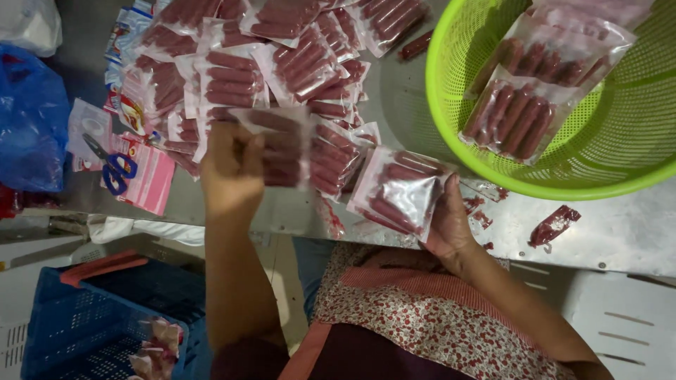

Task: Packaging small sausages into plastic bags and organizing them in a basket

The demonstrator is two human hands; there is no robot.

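My left hand (231,169) holds up a clear plastic packet of red sausages (276,148) over the near edge of the metal table (634,232). My right hand (445,218) grips another sausage packet (398,190) that rests at the table's edge. Both hands sit in front of a big pile of similar sausage packets (282,56) spread across the table. A lime green perforated basket (458,134) at the right holds several filled packets (517,116).
Blue-handled scissors (113,167) lie on pink packaging at the left, beside a blue plastic bag (28,127). A loose sausage piece (554,224) lies near the basket. A blue crate (84,324) stands on the floor at lower left.
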